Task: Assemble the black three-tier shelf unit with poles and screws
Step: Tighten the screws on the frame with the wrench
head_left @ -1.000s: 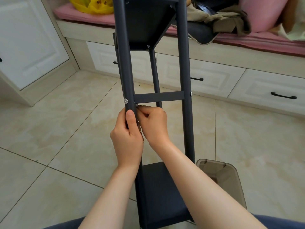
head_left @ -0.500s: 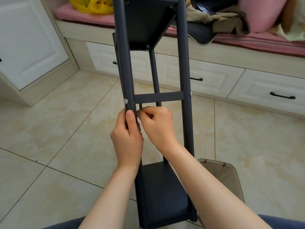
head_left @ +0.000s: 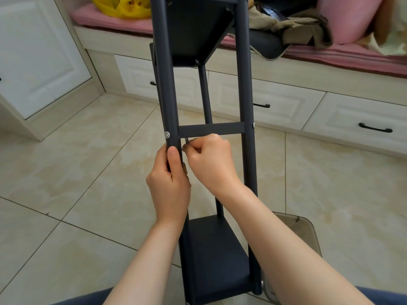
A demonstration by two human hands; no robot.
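The black shelf unit [head_left: 211, 256] leans away from me, its poles running up the frame. My left hand [head_left: 169, 186] grips the left front pole [head_left: 163, 84] just below a silver screw head [head_left: 167, 134]. My right hand [head_left: 209, 164] is curled beside it, pinching a small metal hex key [head_left: 187, 140] under the black crossbar [head_left: 211, 129]. A second screw [head_left: 253, 125] shows on the right pole [head_left: 245, 84]. One black shelf [head_left: 198, 34] sits at the top and another near my lap.
A translucent brown bin [head_left: 301, 230] stands on the tiled floor right of the shelf. White drawers with black handles [head_left: 374, 128] run under a pink-cushioned bench with a yellow bag [head_left: 123, 7] and clothes. A white cabinet door [head_left: 39, 51] is at left.
My right hand has shifted slightly right and rotated at the wrist, turning the small key under the crossbar. My left hand keeps its grip on the pole.
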